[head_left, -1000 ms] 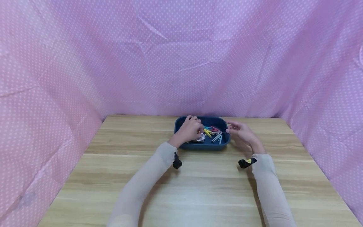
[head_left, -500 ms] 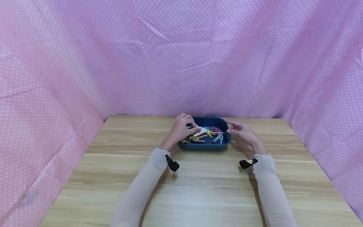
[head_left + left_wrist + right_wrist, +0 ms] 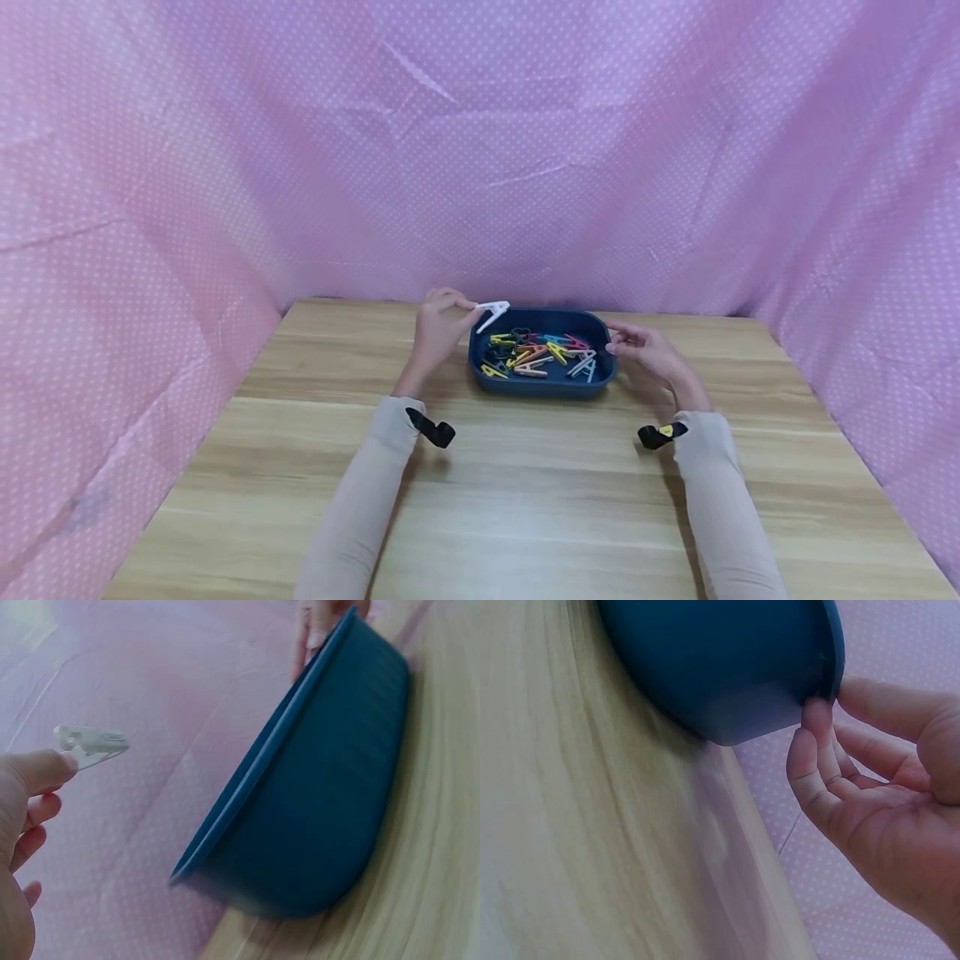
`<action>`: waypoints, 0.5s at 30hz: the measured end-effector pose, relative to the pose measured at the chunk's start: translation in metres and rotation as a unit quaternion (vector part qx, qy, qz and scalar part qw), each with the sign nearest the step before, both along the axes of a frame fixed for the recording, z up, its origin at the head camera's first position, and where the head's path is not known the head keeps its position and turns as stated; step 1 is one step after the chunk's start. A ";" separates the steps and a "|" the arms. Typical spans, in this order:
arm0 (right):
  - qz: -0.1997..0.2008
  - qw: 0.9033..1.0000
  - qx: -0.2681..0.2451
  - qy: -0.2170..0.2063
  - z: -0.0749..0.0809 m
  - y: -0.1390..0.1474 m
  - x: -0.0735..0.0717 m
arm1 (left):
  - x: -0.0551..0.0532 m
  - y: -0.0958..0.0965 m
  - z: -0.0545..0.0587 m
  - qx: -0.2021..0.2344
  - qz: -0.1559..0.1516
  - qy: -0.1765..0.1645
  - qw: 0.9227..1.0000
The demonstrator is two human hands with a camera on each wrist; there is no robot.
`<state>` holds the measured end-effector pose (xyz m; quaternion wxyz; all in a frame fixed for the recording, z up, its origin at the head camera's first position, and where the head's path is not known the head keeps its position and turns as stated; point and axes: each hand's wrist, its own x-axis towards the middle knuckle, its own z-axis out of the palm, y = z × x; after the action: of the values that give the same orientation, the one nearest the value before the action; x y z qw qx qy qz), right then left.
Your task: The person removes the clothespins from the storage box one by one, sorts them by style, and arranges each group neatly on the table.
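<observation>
A white clothespin (image 3: 492,314) is pinched between the thumb and fingers of my left hand (image 3: 442,325), held up over the left end of a dark blue plastic basin (image 3: 543,389). In the left wrist view the clothespin (image 3: 91,742) shows beside the thumb tip, apart from the basin (image 3: 315,780). My right hand (image 3: 648,354) is at the basin's right end; the right wrist view has its thumb and fingertips pinching the rim (image 3: 834,652). Several clothespins (image 3: 557,352) in yellow, red, orange, blue and pale tones lie scattered in the basin.
The basin stands near the far edge of a wood-grain table (image 3: 510,500). A pink dotted cloth (image 3: 510,167) hangs behind the table and along both sides. Each wrist wears a black strap-mounted camera (image 3: 433,428).
My left hand has come up out of the basin and moved left, carrying the white clothespin. More clothespins in the basin show now. The right hand stays at the rim.
</observation>
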<state>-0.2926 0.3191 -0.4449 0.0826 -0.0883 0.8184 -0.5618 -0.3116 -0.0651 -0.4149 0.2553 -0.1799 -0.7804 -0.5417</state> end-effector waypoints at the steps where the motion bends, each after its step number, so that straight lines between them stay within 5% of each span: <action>1: 0.000 1.000 -0.001 -0.003 0.000 0.000 0.000 | -0.001 -0.005 -0.001 0.016 0.009 -0.002 1.000; 11: 0.002 1.000 0.008 -0.001 0.000 0.002 0.000 | -0.013 -0.049 -0.018 0.036 0.086 0.000 0.996; 15: 0.002 1.000 0.013 0.006 -0.001 0.003 -0.002 | -0.016 -0.062 -0.029 0.032 0.098 -0.025 0.994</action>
<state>-0.2942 0.3222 -0.4463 0.0802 -0.0917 0.8259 -0.5505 -0.3281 -0.1269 -0.4436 0.2929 -0.0807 -0.7826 -0.5434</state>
